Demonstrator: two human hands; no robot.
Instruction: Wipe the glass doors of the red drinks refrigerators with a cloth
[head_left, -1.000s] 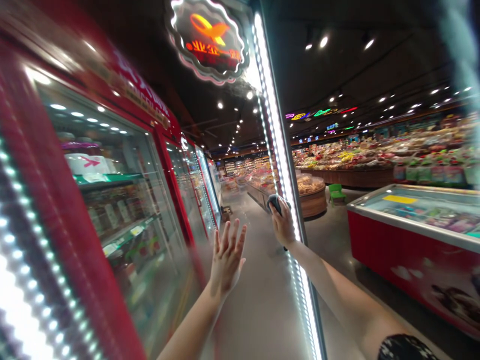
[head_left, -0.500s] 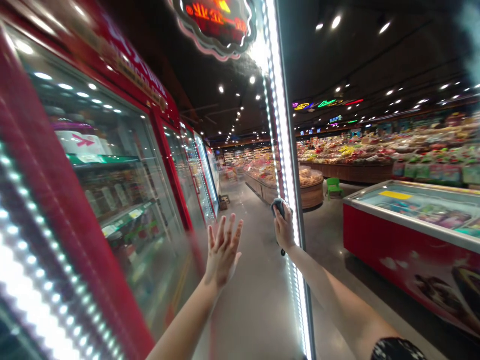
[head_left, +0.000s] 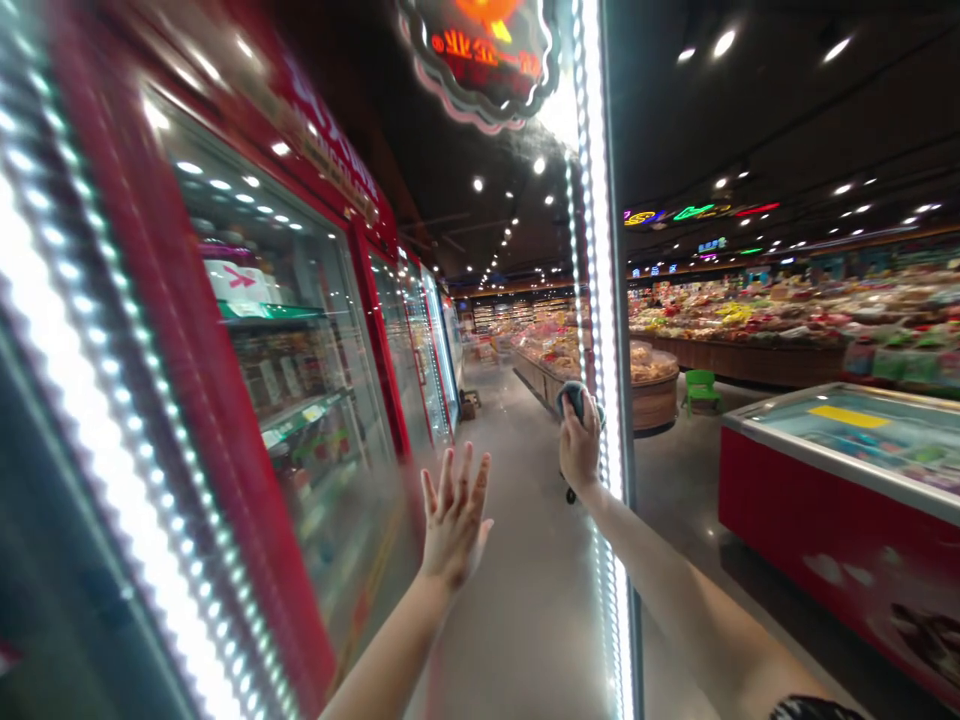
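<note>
My left hand [head_left: 454,520] is raised with its fingers spread, palm toward what looks like a transparent glass door, and holds nothing. To its right, my right hand [head_left: 580,445] presses a bunched dark grey-blue cloth [head_left: 572,396] near the glass's right edge, beside the bright LED strip [head_left: 600,270]. A small black piece [head_left: 571,495] shows below my right wrist; I cannot tell what it is. Near the top of the glass is a scalloped sign [head_left: 480,60] with orange characters seen reversed.
On the left stand red glass-door fridges [head_left: 375,330] with stocked shelves. A red chest freezer [head_left: 787,500] stands at right. Beyond the glass are a green chair [head_left: 701,388], a round wooden display stand [head_left: 654,400] and heaped produce counters [head_left: 750,350]. Another LED strip [head_left: 97,420] fills the left edge.
The view has swung left, so the surroundings sit further right. My right hand with the cloth has shifted slightly up relative to my left hand, which stays spread.
</note>
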